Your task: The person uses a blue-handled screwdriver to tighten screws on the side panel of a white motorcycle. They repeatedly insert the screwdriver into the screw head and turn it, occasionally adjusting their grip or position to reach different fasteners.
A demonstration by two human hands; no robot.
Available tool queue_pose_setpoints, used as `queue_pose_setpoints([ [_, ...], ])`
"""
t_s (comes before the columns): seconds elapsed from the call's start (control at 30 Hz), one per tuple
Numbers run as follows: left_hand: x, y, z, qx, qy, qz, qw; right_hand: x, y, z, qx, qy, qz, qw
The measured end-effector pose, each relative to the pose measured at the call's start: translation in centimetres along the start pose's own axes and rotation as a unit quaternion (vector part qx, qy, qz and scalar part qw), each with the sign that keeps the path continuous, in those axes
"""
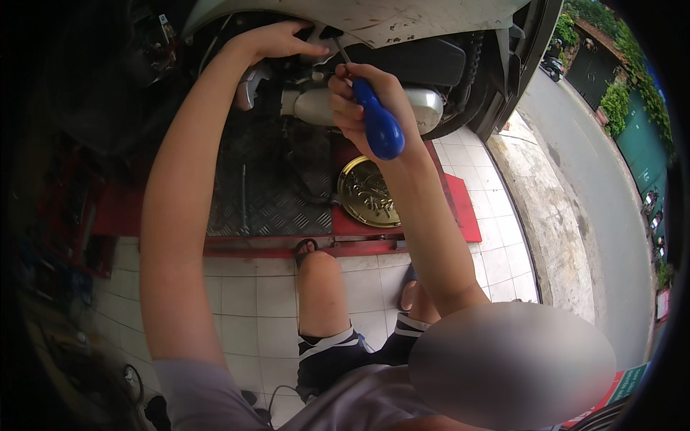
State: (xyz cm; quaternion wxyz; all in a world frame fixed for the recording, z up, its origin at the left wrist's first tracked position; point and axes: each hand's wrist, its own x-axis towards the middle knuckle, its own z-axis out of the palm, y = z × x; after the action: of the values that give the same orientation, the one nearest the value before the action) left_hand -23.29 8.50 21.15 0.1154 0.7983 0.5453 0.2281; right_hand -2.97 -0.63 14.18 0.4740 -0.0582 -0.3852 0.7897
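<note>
My right hand (370, 100) is wrapped around a screwdriver with a blue bulbous handle (382, 129). Its metal shaft points up and away, and the tip reaches the underside of a scuffed pale body panel (431, 25) on a scooter. Further left, my left hand (279, 41) reaches in below the panel's edge, thumb stretched toward the screwdriver's shaft, fingers apart against the parts there. Some of its fingertips are hard to make out in the shadow. Beneath my right hand lies the scooter's silver exhaust muffler (313, 108), with a dark cover (424, 65) behind it.
Below the scooter is a red-framed lift platform with a dark tread plate (273, 215). A long thin metal tool (244, 197) and a round gold tray (359, 190) lie on it. White floor tiles (237, 294) surround my legs. A street (582, 158) runs along the right.
</note>
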Motion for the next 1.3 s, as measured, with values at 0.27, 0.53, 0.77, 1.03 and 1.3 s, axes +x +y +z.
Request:
queue_pose_setpoints([
  [0.27, -0.1, -0.3, -0.3, -0.019, -0.008, -0.001, 1.000, 0.5, -0.4, 0.6, -0.023, 0.047, -0.006, 0.999],
  [0.53, 0.8, -0.2, 0.5, 0.020, 0.004, -0.009, 1.000, 1.0, -0.5, -0.8, 0.223, 0.007, 0.027, 0.974],
  [0.77, 1.2, -1.0, 0.2, 0.008, -0.012, 0.011, 1.000, 2.7, 1.0, -1.2, 0.264, -0.043, 0.032, 0.963],
  [1.03, 0.9, -0.4, 0.5, 0.038, 0.013, -0.011, 0.999, 3.9, 0.7, -1.0, 0.358, -0.072, 0.048, 0.930],
  [1.3, 0.6, -0.3, 0.4, 0.021, 0.007, -0.005, 1.000, 4.3, 0.4, -1.0, 0.303, 0.040, 0.017, 0.952],
])
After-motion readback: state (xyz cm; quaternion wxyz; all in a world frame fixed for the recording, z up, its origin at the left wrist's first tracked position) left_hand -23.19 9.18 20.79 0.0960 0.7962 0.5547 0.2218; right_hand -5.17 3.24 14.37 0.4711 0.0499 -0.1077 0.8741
